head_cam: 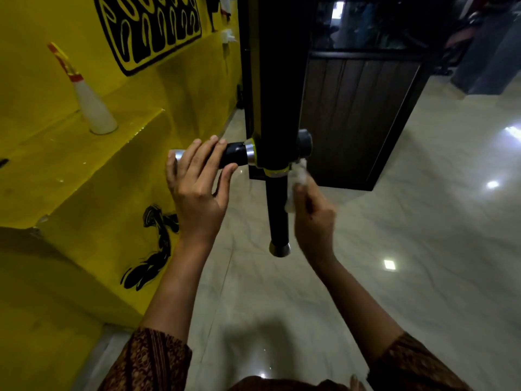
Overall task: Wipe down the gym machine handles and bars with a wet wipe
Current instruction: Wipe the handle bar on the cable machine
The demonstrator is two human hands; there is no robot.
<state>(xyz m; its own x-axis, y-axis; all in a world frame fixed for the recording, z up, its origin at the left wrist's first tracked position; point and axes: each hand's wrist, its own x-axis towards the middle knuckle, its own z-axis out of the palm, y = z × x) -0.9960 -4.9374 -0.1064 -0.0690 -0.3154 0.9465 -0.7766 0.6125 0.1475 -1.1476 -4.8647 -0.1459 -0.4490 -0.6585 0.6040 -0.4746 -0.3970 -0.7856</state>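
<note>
A black gym machine bar [272, 80] hangs down in the middle of the view. Three black handles with silver end caps branch from its lower end. My left hand [197, 182] wraps around the left handle [235, 155]. The right handle [306, 143] sticks out to the right, and the lower handle [277, 210] points straight down. My right hand [313, 218] is shut on a white wet wipe [298, 179], pressed against the joint just under the right handle. The hand is motion-blurred.
A yellow stepped ledge [84, 170] with black painted marks runs along the left. A white cone [93, 108] stands on it. A dark wood-panelled cabinet [358, 117] stands behind the bar. The floor [423, 235] is glossy pale tile.
</note>
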